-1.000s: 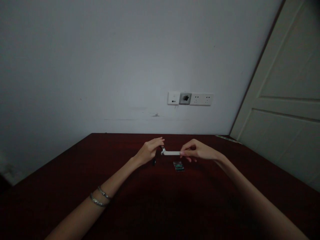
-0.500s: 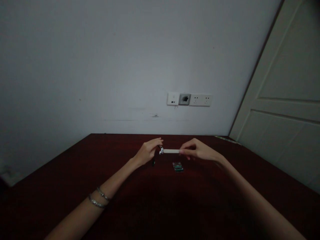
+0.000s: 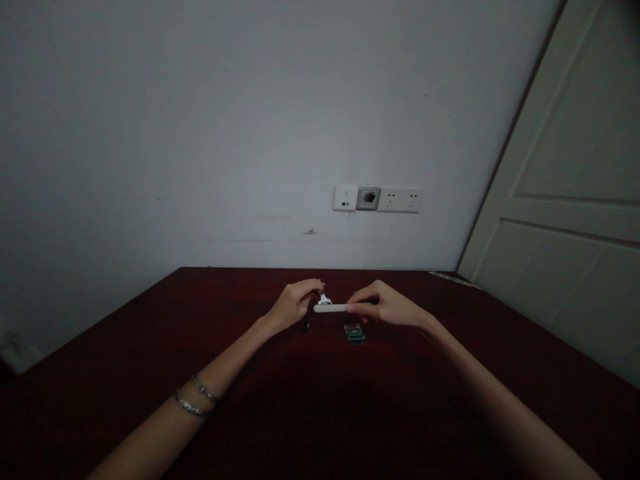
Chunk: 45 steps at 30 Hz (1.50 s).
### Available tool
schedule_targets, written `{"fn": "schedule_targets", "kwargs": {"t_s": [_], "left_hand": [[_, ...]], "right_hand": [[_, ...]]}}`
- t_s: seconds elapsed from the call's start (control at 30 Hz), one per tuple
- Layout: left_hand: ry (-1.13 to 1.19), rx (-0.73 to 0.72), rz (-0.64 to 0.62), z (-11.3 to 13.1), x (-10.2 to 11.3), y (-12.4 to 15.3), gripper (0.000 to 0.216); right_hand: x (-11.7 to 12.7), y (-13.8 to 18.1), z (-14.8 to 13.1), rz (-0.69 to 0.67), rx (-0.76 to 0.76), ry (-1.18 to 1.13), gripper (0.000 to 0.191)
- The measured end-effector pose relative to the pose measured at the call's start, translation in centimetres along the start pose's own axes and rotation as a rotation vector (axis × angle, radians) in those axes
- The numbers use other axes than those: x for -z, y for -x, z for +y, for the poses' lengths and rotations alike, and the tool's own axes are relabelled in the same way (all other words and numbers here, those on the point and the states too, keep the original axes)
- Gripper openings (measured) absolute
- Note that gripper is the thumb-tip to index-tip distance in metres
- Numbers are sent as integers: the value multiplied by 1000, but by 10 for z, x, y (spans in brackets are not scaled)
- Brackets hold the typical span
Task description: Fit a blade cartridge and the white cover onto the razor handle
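Note:
My left hand [image 3: 293, 302] is closed, its fingertips pinching a small item with a shiny silver end [image 3: 324, 299]; its exact kind I cannot make out. A dark piece [image 3: 306, 325] shows below the same hand, and I cannot tell whether it belongs to the silver item. Between thumb and fingers of my right hand [image 3: 387, 303] is a flat white stick [image 3: 330, 308] with a rounded tip, held level. The stick passes across the lower edge of the silver end; whether they touch is unclear. Below the hands lies a small clear packet [image 3: 355, 334] with green parts.
The dark red tabletop [image 3: 240, 413] reaches back to a pale wall [image 3: 250, 133]. Sockets and switches [image 3: 379, 199] are set in the wall. A thin strip [image 3: 455, 279] lies by the table's far right edge, beside a light panelled door [image 3: 565, 200].
My right hand has moved left and the stick has come left and slightly down, its rounded tip now past the silver end. My left hand has barely shifted.

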State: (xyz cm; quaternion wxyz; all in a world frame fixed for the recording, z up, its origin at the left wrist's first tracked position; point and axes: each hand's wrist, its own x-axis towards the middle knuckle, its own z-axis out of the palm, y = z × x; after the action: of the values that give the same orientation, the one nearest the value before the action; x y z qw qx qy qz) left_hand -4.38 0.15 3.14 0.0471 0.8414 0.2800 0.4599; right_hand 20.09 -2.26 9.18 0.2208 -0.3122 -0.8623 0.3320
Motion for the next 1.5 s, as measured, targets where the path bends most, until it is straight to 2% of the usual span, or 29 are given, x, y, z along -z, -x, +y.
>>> {"fn": "schedule_targets", "kwargs": {"t_s": [0.17, 0.3, 0.43, 0.57, 0.7, 0.83, 0.97, 1.03, 1.17, 1.4, 1.5], "left_hand": [[49, 178, 36, 6, 2, -2, 19], [298, 386, 48, 6, -6, -3, 15], [490, 522, 46, 7, -18, -2, 19], [583, 596, 47, 14, -25, -3, 21], [613, 608, 29, 22, -29, -3, 21], [633, 595, 8, 26, -30, -4, 22], [615, 553, 45, 24, -25, -6, 21], [610, 555, 48, 23, -24, -7, 20], [631, 569, 6, 25, -23, -7, 21], [612, 538, 46, 28, -19, -10, 20], [631, 540, 15, 30, -18, -11, 22]], "right_hand": [[17, 6, 26, 96, -80, 24, 34], [25, 5, 46, 183, -128, -58, 35], [0, -8, 34, 314, -143, -418, 33], [-34, -16, 10, 277, -175, -862, 29], [-53, -15, 1, 271, -188, -969, 30], [-70, -10, 3, 299, -121, -1003, 30], [-88, -4, 2, 217, -145, -1039, 32], [-88, -4, -1, 233, -113, -1059, 31], [-78, -12, -9, 360, -14, -1102, 30], [-100, -10, -8, 289, -112, -1135, 32], [-97, -11, -12, 339, -65, -1146, 33]]}}
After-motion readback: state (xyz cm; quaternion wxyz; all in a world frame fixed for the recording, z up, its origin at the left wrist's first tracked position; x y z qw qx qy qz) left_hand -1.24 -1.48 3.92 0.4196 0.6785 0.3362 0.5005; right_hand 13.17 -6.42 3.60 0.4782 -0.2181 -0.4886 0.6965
